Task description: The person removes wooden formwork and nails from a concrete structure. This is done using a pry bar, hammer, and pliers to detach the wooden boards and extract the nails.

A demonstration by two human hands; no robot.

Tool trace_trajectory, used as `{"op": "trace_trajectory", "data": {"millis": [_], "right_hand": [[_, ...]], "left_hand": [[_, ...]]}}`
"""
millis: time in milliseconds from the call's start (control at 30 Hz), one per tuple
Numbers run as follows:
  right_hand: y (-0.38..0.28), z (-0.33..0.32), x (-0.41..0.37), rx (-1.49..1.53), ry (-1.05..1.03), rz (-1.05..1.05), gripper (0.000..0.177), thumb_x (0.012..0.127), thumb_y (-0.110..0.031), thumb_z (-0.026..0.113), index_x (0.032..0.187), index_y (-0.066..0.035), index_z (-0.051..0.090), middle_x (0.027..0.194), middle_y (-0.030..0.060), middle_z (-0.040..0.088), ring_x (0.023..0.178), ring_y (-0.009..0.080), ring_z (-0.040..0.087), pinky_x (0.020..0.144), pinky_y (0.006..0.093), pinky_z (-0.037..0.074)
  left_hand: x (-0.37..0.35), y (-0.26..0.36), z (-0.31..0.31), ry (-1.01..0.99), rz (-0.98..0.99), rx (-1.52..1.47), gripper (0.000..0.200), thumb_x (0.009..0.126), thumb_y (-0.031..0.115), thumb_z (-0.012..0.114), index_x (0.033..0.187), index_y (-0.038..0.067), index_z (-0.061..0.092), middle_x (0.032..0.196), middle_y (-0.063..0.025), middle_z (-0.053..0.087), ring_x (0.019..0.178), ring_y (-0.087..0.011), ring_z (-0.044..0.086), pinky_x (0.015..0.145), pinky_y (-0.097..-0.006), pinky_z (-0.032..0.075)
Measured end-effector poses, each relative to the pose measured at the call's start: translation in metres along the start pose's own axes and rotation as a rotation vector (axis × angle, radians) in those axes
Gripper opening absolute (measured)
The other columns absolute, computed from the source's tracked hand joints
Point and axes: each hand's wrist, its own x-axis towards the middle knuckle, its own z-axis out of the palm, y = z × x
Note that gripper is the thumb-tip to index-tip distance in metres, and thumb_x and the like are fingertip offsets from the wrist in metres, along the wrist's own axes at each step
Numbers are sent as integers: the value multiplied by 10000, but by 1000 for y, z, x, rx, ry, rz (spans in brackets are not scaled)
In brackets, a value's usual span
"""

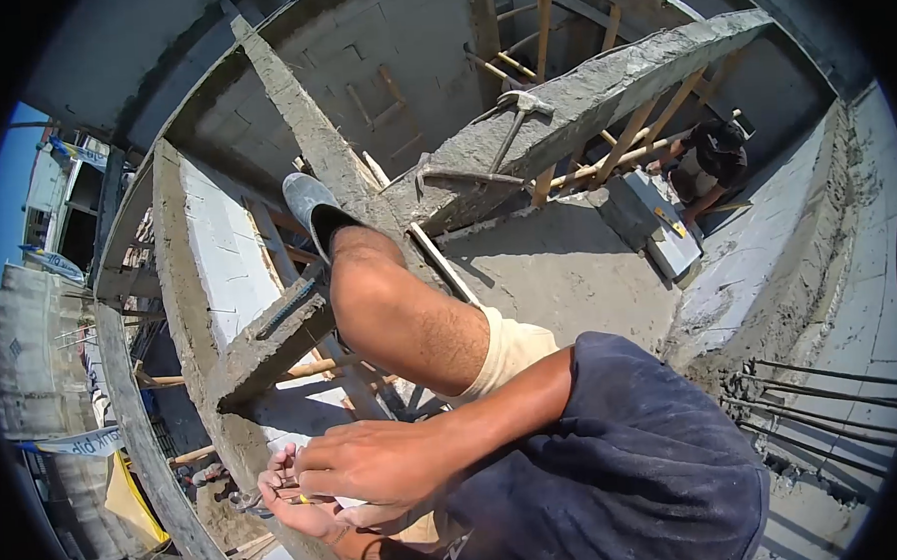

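My right hand (366, 464) reaches in from the upper side, its fingers bent and pressed close to my left hand (290, 492). My left hand is curled below it with fingertips pinched together. Something small with a yellow bit (301, 500) and a thin metallic part shows between the fingers; its kind is too small to make out. My bent bare leg (400, 312) stands beyond the hands, the grey shoe (313, 206) on a concrete beam (306, 116). A hammer (515, 129) and a second hammer-like tool (472, 176) rest on the broad concrete beam (610, 78).
A person (709, 164) crouches at the right beside a pale block (673, 250) with a yellow tool (670, 222) on it. Steel bars (824, 399) stick out at lower right. Deep gaps with wooden props (652, 126) lie between the beams.
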Motion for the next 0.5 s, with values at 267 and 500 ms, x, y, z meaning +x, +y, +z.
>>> {"op": "trace_trajectory", "data": {"millis": [267,500], "right_hand": [[98,-135,-79,-263,700,759,158,759,-132,616,759,-2,527,694,103,559,620,190,567,581,285,450],[205,-195,-195,-1152,366,1055,355,716,-262,643,956,-49,493,942,127,539,937,287,486,794,403,379]], "left_hand": [[22,-42,-41,135,21,328,359,908,327,366,824,17,526,839,-109,578,841,-209,545,798,-346,414],[23,-77,-34,247,-191,248,349,894,343,407,709,53,463,652,-64,479,646,-203,493,681,-342,416]]}}
